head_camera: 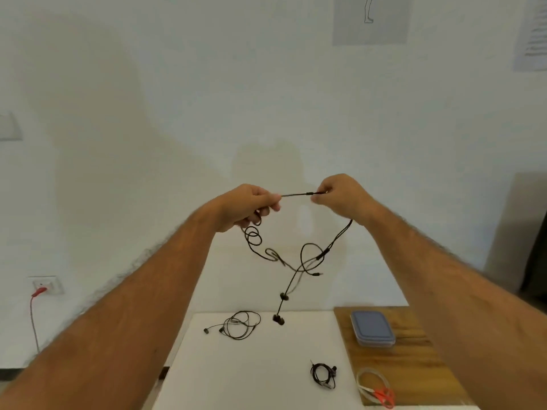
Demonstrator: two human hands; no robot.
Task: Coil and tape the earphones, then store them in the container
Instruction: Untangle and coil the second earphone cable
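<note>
Both arms outstretched, left hand (pixel 251 207) and right hand (pixel 340 196) pinched.

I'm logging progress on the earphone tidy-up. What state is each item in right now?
Held earphones: uncoiled, tangled, stretched between left hand and right hand.
Far earphones: loose on the white table, untaped.
Near earphones: coiled small.
Container: lid on, on wooden board.
Scissors: lying on the board.

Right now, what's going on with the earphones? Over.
Left hand and right hand both pinching earphones up in the air. Cord still tangled, not coiled. Container shut. Nothing in the way.
</note>
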